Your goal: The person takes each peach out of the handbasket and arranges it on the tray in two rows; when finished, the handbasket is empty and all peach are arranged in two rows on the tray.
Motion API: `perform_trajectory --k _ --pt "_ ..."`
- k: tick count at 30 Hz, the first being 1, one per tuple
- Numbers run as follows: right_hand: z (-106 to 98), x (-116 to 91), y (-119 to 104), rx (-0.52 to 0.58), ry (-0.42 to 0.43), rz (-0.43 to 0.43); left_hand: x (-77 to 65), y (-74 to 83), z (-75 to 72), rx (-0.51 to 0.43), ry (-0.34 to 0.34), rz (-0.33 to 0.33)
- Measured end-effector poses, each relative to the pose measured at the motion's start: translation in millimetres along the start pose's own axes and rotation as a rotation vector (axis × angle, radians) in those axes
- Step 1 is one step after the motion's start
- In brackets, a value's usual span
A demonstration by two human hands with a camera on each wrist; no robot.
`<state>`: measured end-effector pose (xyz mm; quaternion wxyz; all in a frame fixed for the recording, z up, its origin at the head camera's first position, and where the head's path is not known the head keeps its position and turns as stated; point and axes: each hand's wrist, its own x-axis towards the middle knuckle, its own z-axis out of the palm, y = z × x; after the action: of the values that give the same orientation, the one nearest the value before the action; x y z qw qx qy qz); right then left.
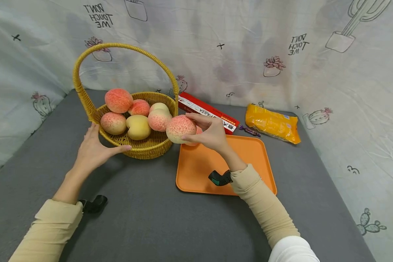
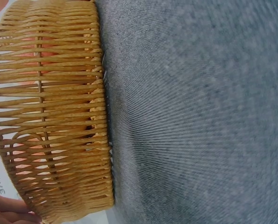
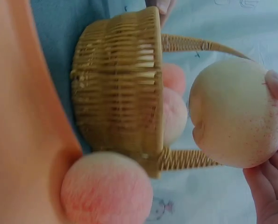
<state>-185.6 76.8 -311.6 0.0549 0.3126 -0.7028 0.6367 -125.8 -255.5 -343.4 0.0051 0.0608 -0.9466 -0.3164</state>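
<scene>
A yellow wicker basket (image 1: 147, 154) with a tall handle holds several peaches, red-blushed and pale yellow. My left hand (image 1: 93, 149) is spread against its near left side, fingertips at the rim and thumb stretched along the front. In the left wrist view the woven wall (image 2: 64, 107) lies between thumb and fingers. My right hand (image 1: 214, 134) grips a speckled pink-and-cream peach (image 1: 180, 128) between thumb and fingers, raised beside the basket's right rim. Behind and below it, another peach (image 3: 107, 189) rests on the orange tray (image 1: 196, 178), mostly hidden by the hand in the head view.
Behind the tray lies a long red pasta box (image 1: 209, 109). To its right are a small purple-wrapped candy (image 1: 250, 131) and a yellow plastic packet (image 1: 272, 123). A patterned cloth (image 1: 235, 54) hangs around the back and sides of the grey table (image 1: 150, 218).
</scene>
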Motion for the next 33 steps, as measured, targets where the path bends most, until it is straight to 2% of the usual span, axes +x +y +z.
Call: perform_trajectory --k 10,18,22,27,33 --pt "-43.7 -19.6 9.2 -0.041 0.105 0.077 -1.0 0.5 0.2 -0.006 -0.007 0.003" --pt "-67.6 -30.4 24.6 -0.124 0.197 0.258 0.2 0.2 -0.6 -0.003 -0.009 0.004" --pt "-74.6 -31.9 36.1 -0.208 0.212 0.359 -0.8 0.6 -1.1 -0.001 -0.008 0.006" --pt "-78.5 -31.9 49.3 -0.310 0.214 0.447 -0.9 0.6 -0.6 0.004 -0.008 0.002" --pt "-76.2 -34.9 61.6 -0.320 0.235 0.450 0.4 -0.1 0.1 0.023 -0.002 -0.001"
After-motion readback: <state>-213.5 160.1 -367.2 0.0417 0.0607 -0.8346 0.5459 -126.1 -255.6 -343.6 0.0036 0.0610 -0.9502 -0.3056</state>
